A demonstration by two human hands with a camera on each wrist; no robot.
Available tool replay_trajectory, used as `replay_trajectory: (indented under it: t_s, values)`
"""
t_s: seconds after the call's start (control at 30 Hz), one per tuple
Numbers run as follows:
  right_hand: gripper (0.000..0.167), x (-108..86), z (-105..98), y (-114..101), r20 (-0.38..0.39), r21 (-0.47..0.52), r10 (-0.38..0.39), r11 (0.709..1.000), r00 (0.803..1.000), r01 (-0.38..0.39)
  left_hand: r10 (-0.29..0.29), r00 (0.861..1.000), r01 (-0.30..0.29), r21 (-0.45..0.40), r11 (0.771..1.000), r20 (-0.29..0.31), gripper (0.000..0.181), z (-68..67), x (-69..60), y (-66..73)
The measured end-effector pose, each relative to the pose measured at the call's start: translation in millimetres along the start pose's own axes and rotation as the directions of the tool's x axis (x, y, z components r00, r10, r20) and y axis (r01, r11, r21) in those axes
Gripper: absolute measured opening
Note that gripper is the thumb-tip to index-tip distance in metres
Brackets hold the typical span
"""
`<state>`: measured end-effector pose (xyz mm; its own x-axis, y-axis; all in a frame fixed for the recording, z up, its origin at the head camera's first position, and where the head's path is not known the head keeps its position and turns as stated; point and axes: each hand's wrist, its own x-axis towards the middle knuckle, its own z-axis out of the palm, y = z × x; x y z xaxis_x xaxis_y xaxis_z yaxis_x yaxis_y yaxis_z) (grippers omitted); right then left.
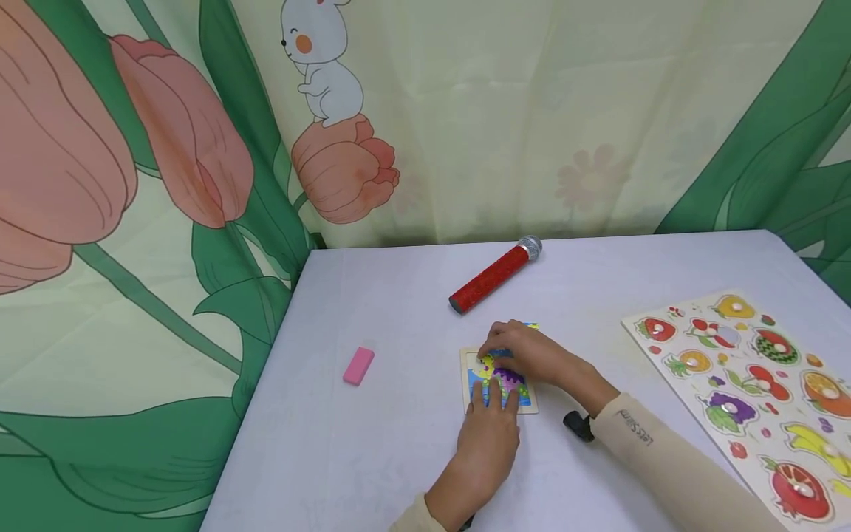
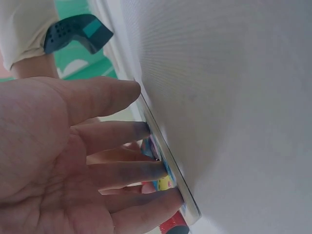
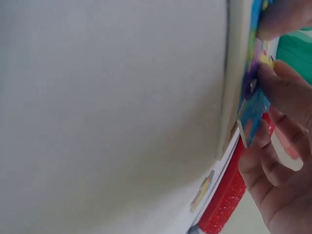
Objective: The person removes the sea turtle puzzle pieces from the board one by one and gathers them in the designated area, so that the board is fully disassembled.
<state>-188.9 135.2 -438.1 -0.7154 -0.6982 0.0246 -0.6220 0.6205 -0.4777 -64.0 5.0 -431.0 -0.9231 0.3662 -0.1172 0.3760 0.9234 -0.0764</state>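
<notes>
A small wooden-framed puzzle board [image 1: 467, 399] with a yellow, purple and blue picture lies on the table. My left hand [image 1: 488, 447] rests its straight fingertips on the board's near part; the left wrist view shows these fingers [image 2: 131, 170] along its edge. From the right, my right hand [image 1: 535, 356] reaches over the far part. In the right wrist view this hand [image 3: 287, 112] pinches a blue puzzle piece [image 3: 252, 119], tilted at the board's frame [image 3: 231, 97]. A loose piece [image 3: 202, 191] lies beyond the board, mostly hidden by the right hand in the head view.
A red microphone [image 1: 492, 279] lies behind the board, and a pink block [image 1: 359, 366] sits to the left. On the right is a large fruit puzzle board [image 1: 725, 369]. A dark strap-like object [image 1: 578, 426] shows by the right sleeve. A printed curtain [image 1: 479, 133] hangs behind the table.
</notes>
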Motion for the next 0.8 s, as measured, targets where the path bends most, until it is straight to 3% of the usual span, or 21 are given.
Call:
replay_trajectory:
  t_s: [0.37, 0.63, 0.8]
  values:
    - [0.028, -5.7, 7, -12, -0.102, -0.027, 0.02, 0.999, 0.995, -0.023, 0.004, 1.0, -0.004, 0.003, 1.0, -0.008, 0.054, 2.3, -1.2, 0.2]
    - [0.036, -5.0, 1, -19, -0.029, 0.003, 0.105, 0.994, 0.994, -0.105, 0.001, 1.0, -0.001, -0.017, 1.0, -0.026, 0.054, 2.5, -1.7, -0.2]
    - [0.04, -4.4, -4, -17, 0.003, -0.007, 0.103, 0.995, 0.995, -0.103, 0.004, 1.0, -0.004, -0.021, 1.0, -0.03, 0.054, 2.2, -1.1, -0.3]
